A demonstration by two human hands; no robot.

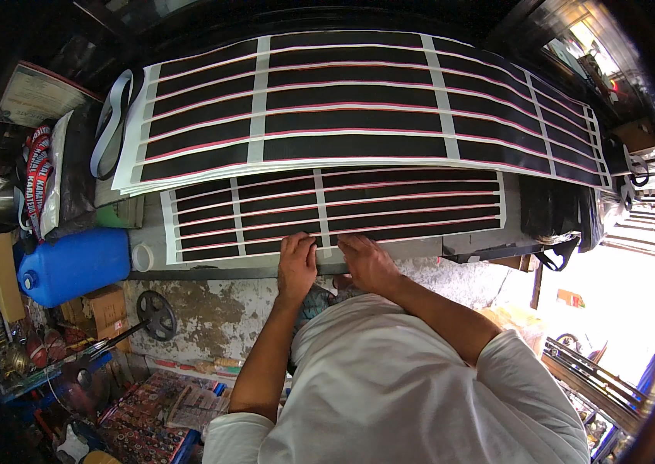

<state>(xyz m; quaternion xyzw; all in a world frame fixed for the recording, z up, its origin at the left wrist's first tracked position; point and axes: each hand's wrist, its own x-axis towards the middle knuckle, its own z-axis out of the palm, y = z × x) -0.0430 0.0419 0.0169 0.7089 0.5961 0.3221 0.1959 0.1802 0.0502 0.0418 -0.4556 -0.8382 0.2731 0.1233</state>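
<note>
A long sheet with black panels and white and red stripes (405,203) lies on the workbench, crossed by pale grey strips. At its near edge my left hand (296,267) has its fingers bent and drawn together on the sheet; what they pinch, if anything, is hidden. My right hand (371,264) rests just to the right, its fingers reaching flat over the same edge. Between the two hands the end of one pale strip (322,203) comes down. Behind, a larger stack of similar striped sheets (343,116) overlaps the far part of the nearer one.
To the left stand a blue jerrycan (80,265), a small white cup (142,257) and a looped white band (111,124). Black bags (552,210) lie at the bench's right end. A dark handwheel (156,315) sits below the bench (254,272) edge.
</note>
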